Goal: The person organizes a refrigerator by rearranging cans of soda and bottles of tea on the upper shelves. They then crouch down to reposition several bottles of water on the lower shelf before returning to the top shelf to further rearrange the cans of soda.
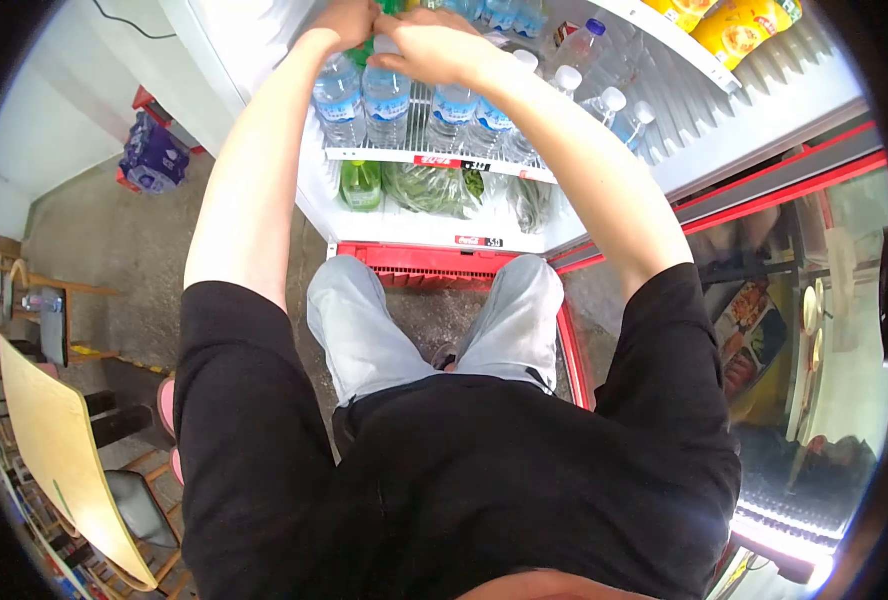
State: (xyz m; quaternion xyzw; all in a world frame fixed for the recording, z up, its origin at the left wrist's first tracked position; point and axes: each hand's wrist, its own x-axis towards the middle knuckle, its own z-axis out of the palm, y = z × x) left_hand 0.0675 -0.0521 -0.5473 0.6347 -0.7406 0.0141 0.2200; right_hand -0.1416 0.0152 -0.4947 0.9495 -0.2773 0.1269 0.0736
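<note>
Both my hands are inside an open drinks fridge at the top of the view. My left hand (346, 22) has its fingers curled beside a green bottle (362, 52), mostly hidden. My right hand (429, 45) reaches leftward over the front bottles, its fingers bent and almost meeting the left. What either hand grips is covered by the fingers. Clear water bottles with blue labels, such as one water bottle (387, 108), stand upright on the wire shelf (419, 115) just below my hands.
Below sit a green bottle (361, 186) and bagged green vegetables (429, 188). Yellow packs (749, 35) fill a door rack at right. The glass door (764, 300) stands open. A purple pack (154, 152) and a wooden table (64, 450) are at left.
</note>
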